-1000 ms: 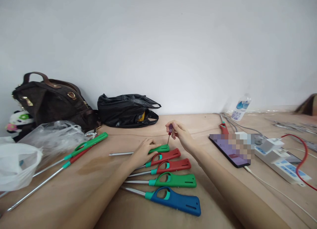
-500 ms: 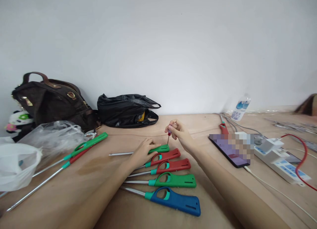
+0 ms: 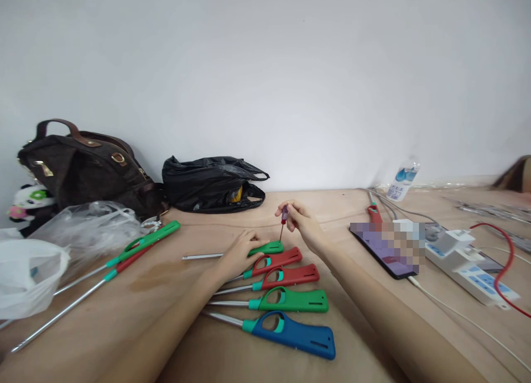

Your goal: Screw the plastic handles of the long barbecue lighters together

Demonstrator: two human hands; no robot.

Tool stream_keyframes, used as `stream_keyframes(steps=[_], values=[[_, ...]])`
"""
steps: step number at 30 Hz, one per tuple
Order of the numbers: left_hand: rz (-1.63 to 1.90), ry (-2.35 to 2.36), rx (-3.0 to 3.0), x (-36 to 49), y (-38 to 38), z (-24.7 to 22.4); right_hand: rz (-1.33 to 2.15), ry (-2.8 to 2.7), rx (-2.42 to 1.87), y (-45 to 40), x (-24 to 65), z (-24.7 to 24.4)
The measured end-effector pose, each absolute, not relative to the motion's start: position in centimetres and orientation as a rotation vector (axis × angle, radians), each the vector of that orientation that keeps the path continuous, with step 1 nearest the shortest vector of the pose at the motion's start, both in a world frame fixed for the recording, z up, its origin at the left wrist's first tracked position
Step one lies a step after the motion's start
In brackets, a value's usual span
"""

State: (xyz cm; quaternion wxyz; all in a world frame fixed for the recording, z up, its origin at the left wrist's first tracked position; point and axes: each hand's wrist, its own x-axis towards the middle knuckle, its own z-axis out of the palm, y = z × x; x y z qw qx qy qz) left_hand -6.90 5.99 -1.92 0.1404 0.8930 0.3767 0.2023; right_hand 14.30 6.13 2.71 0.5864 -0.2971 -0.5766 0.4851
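Between the fingers of my right hand [image 3: 302, 221] is a small screwdriver [image 3: 284, 214] with a reddish see-through handle. It stands nearly upright, its tip at the handle end of a green gas lighter [image 3: 270, 247]. My left hand [image 3: 243, 251] is closed over that lighter's middle and presses it to the table; its metal tube pokes out to the left. Closer to me lie, in a row, a red lighter [image 3: 286, 260], another red lighter [image 3: 301, 274], a green lighter [image 3: 305, 301] and a blue lighter [image 3: 305, 339], handles to the right.
At left, a green lighter [image 3: 147, 240] lies over a red one, beside a white plastic bag [image 3: 29, 278]. Behind are a dark backpack [image 3: 91, 173] and a black plastic bag [image 3: 207, 184]. At right are a phone [image 3: 385, 253], a power strip [image 3: 485, 283] with cables and a bottle [image 3: 402, 181].
My right fingers have shifted on the screwdriver, and more of its handle now shows. The tip stays at the same spot on the green lighter. My left hand has barely moved.
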Motion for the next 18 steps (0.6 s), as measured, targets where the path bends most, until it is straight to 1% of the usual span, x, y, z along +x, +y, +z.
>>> stream_keyframes(steps=[8, 11, 13, 16, 18], values=[[0.605, 1.084, 2.585, -6.9, 6.0, -2.0, 1.132, -1.361, -0.676, 6.1, 14.2, 2.6], [0.62, 1.069, 2.579, -7.0, 5.9, -2.0, 1.051, -1.427, -0.69, 6.3, 14.2, 2.7], [0.623, 1.068, 2.574, -7.0, 5.9, -2.0, 0.883, -1.525, -0.77, 6.5, 14.4, 2.9], [0.612, 1.072, 2.566, -6.9, 5.9, -1.9, 0.497, -1.766, -1.054, 6.6, 14.9, 3.3], [0.612, 1.072, 2.567, -6.9, 5.9, -1.9, 0.33, -1.898, -1.211, 6.5, 15.2, 3.2]])
